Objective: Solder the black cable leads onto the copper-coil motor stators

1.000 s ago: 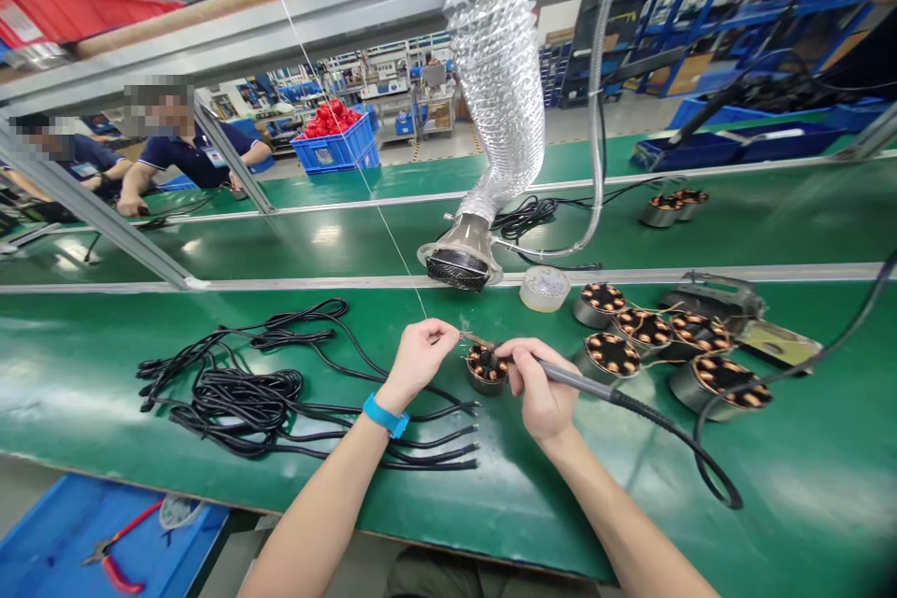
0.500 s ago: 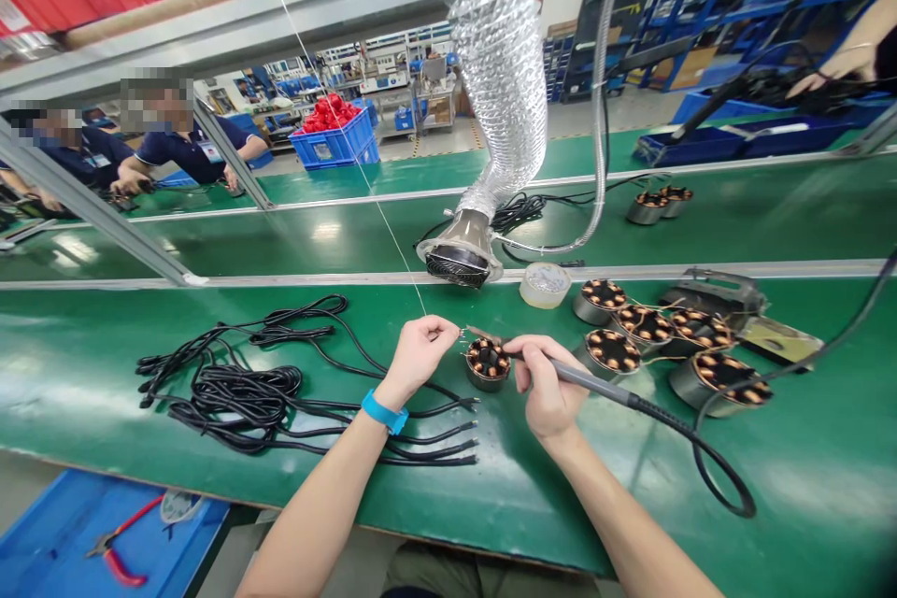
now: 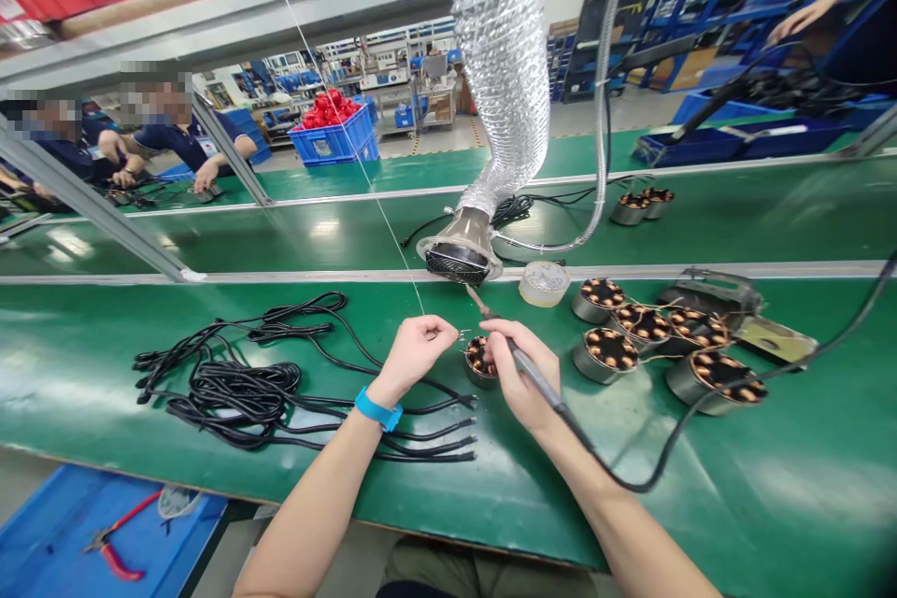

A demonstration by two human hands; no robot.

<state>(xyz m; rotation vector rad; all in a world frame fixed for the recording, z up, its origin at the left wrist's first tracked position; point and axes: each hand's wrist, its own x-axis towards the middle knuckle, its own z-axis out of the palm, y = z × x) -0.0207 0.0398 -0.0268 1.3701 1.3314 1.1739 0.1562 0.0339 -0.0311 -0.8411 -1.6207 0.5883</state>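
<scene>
My left hand (image 3: 413, 357) is closed in a pinch, a blue band round its wrist. Thin solder wire (image 3: 382, 206) runs from overhead down into those fingers. Fine bare wire ends (image 3: 463, 334) poke out past the fingertips; whether they are also held is hard to tell. My right hand (image 3: 522, 374) grips a soldering iron (image 3: 531, 372) like a pen, its tip raised under the extractor fan's mouth (image 3: 455, 263). Between both hands stands a round motor stator (image 3: 479, 361) with copper coils, partly covered by my right fingers.
Black cables (image 3: 245, 397) lie on the left, their stripped ends near my left forearm. More stators (image 3: 606, 353) and a soldering iron stand (image 3: 715, 290) are at right. A clear tape roll (image 3: 545, 284) sits behind. Red-handled pliers (image 3: 112, 547) lie in a blue tray (image 3: 63, 523). Co-workers sit beyond.
My right hand has turned the soldering iron upward, its tip moving from the wire ends to just below the fan. My left hand stays nearly in place.
</scene>
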